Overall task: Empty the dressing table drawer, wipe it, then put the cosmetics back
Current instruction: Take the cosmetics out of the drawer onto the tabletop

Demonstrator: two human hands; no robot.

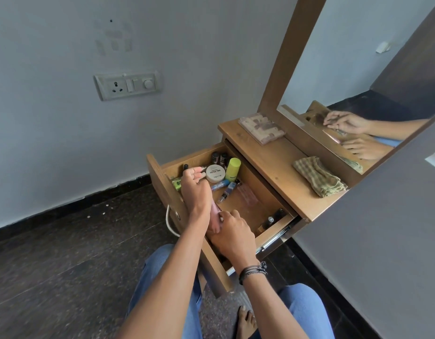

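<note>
Both hands are down in the open drawer (245,204) of the dressing table. The left hand (195,189) reaches to the far left end, fingers curled and pinching a slim tube with a black cap (194,169), just beside the white round tin (215,173) labelled nail polish. The right hand (232,237) sits at the near edge, fingers bent and pressed together around a pink item (216,211) that runs under the left wrist; the exact grip is hidden.

Plenty of cosmetics are in the drawer: a yellow-green bottle (233,170) upright next to the tin, 2 dark bottles (219,158) behind it in the back corner, a green tube (177,185) by the drawer front, a blue-capped tube (220,185) and a small vial (227,192) lying mid-floor, and dark little bottles (272,218) at the right end.

On the tabletop (272,157), a checked cloth (316,176) lies crumpled near the mirror (358,81), and a flat palette (261,127) rests well apart at the far end.
</note>
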